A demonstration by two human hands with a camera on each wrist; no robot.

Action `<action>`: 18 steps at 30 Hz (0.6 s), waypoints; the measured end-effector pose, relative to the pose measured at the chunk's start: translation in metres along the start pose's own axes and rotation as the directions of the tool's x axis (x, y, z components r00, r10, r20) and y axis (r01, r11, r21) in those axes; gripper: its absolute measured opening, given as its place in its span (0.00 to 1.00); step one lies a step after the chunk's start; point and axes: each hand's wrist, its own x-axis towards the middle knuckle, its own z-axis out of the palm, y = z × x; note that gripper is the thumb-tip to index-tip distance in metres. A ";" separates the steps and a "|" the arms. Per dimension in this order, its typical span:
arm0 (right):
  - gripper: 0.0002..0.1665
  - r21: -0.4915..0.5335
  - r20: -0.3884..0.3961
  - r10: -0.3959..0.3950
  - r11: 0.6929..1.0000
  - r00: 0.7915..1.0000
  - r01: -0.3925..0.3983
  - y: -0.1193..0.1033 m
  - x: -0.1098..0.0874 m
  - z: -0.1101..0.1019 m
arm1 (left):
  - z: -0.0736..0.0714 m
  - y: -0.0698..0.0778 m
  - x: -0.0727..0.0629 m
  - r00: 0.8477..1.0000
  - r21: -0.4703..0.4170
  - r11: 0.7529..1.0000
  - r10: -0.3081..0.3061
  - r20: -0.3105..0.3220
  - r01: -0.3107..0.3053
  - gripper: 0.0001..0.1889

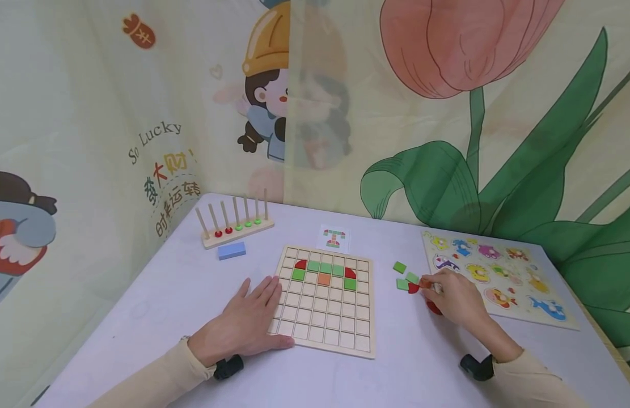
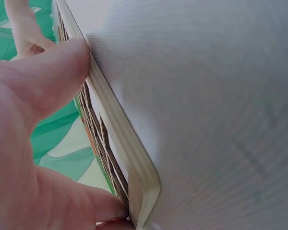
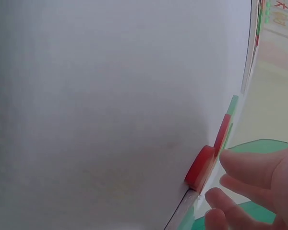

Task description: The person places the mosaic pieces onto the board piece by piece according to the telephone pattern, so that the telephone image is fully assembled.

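Observation:
My left hand [image 1: 250,317] rests flat with fingers spread along the left side of a wooden grid board [image 1: 325,354], its thumb at the near edge. The board holds several green square tiles [image 1: 325,268], an orange square tile [image 1: 324,279] and two red quarter-round tiles [image 1: 350,273] in its upper rows. To the right, my right hand [image 1: 455,294] pinches a small orange tile [image 1: 425,281] by the fingertips. Loose green tiles [image 1: 399,267] and a red tile [image 1: 413,288] lie right beside those fingers. Another red piece [image 3: 200,167] lies under the hand.
A pattern card [image 1: 334,238] lies beyond the board. At the back left stand a peg rack [image 1: 238,229] with red and green rings and a blue block [image 1: 232,250]. An animal puzzle board [image 1: 498,277] lies at the right, behind my right hand. A printed curtain hangs behind.

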 end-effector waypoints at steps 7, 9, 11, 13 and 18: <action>0.25 -0.005 0.031 -0.004 1.000 1.000 0.004 0.003 0.007 0.000 | 0.000 -0.001 0.000 1.000 -0.007 1.000 -0.004 0.000 0.004 0.58; 0.24 -0.008 0.046 -0.001 1.000 0.999 0.002 0.003 0.009 0.000 | 0.000 -0.001 0.000 1.000 -0.008 1.000 -0.003 -0.003 0.003 0.58; 0.24 -0.008 0.061 0.003 1.000 0.998 -0.003 0.003 0.011 0.000 | 0.000 -0.001 0.000 1.000 -0.008 1.000 -0.001 -0.007 0.001 0.58; 0.23 0.001 0.073 0.008 1.000 0.997 -0.008 0.002 0.013 -0.001 | 0.000 -0.001 0.000 1.000 -0.008 1.000 0.001 -0.008 -0.001 0.58; 0.22 0.030 0.086 0.034 0.999 0.996 -0.037 0.001 0.015 -0.001 | 0.000 -0.001 0.000 1.000 -0.013 1.000 -0.002 0.002 0.002 0.58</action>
